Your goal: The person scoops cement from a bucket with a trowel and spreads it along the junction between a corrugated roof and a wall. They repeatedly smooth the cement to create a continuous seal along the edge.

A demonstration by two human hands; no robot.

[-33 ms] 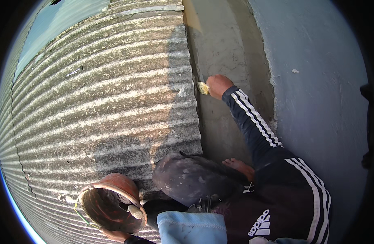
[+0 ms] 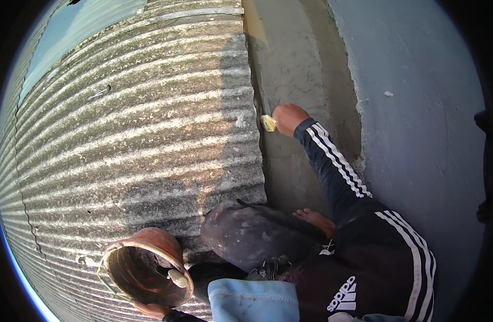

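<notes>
My right hand (image 2: 289, 119) is closed around a trowel, whose lumpy yellowish handle end (image 2: 268, 123) pokes out on the left. A thin grey part of it shows just above the fist, and the rest is hidden. The hand is over a strip of smooth grey mortar (image 2: 292, 64), beside the roof's edge. At the lower left, my left hand (image 2: 151, 309) grips the near rim of a tilted reddish-orange bucket (image 2: 163, 242). Inside lie grey mortar and a second tool with a rounded pale handle (image 2: 177, 278).
A corrugated, weathered roof (image 2: 139, 129) fills the left side and ends in a wavy edge by the mortar strip. A grey-blue wall (image 2: 418, 107) stands on the right. My bent knee (image 2: 246, 236) and bare foot (image 2: 315, 221) are near the strip's lower end.
My right hand and the trowel have shifted slightly nearer along the mortar strip. My left hand stays on the bucket rim.
</notes>
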